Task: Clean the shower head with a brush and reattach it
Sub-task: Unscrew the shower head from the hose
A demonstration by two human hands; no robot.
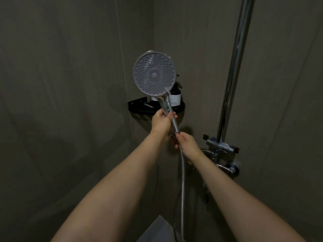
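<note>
In the corner where the two grey walls met sat a black corner shelf (138,103), fixed at about the height of the raised hands. On it stood a dark bottle (175,96) with a white label, upright, toward the right side. Something pale and thin (148,105) lay flat on the left part; what it was could not be told.

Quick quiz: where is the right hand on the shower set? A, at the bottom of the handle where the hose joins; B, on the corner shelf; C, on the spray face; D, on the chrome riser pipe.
A: the right hand pinches the joint where the hose meets the shower head handle.
</note>
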